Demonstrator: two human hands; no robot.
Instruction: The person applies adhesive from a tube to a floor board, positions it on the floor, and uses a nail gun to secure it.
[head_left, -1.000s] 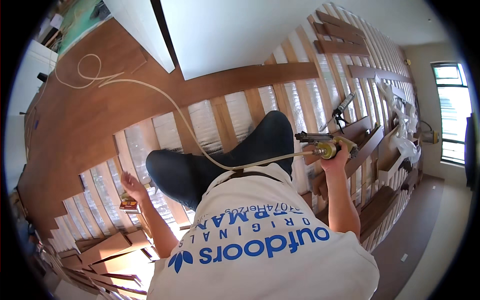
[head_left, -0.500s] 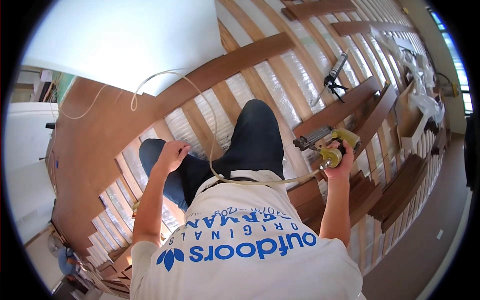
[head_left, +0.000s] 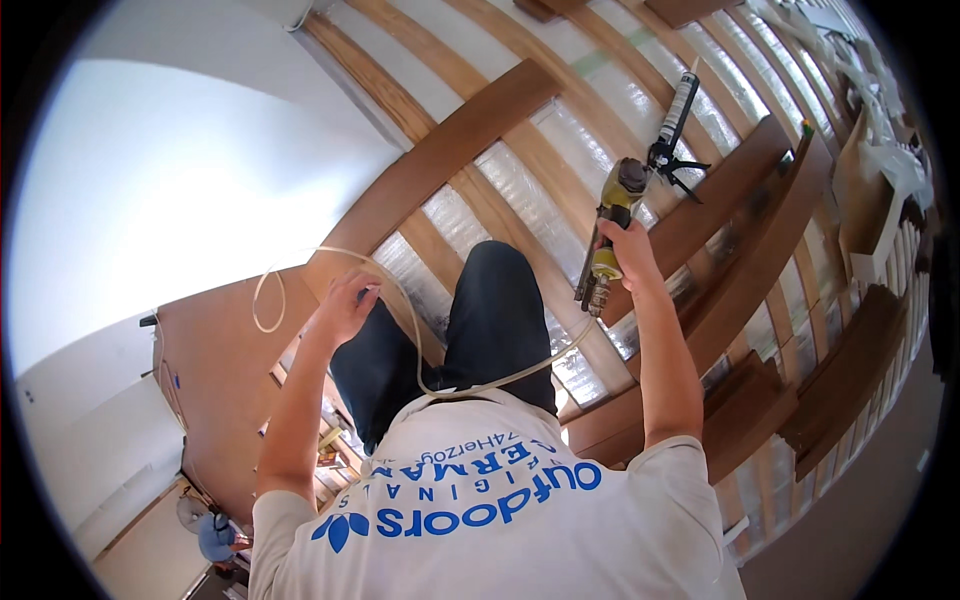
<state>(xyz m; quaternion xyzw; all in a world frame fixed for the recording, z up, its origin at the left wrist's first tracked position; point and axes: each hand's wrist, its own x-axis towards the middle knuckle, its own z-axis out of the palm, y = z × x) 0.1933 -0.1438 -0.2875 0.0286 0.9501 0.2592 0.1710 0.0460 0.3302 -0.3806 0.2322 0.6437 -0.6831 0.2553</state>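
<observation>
Fingers of the right hand (head_left: 630,255), wrapped firmly round the grip of the nail gun (head_left: 626,188), and that's a sound hold: best kept off the trigger until the nose sits on timber, though I can't tell where the index finger lies. Over on the left hand (head_left: 345,303), fingers bent and loosely curled, thumb close by; whether anything small is pinched there, I can't tell. The gun is just right of the right knee (head_left: 497,290), above the joists (head_left: 560,160), capped head pointing away, fitting towards the body. From that fitting the air hose (head_left: 541,366) loops across the lap and past the left hand: worth keeping slack and clear of the knees. Beyond the head, the caulking gun (head_left: 678,110) is close enough to snag. Right again, loose boards (head_left: 735,190) lie across the joists, an uneven surface to lean on.
</observation>
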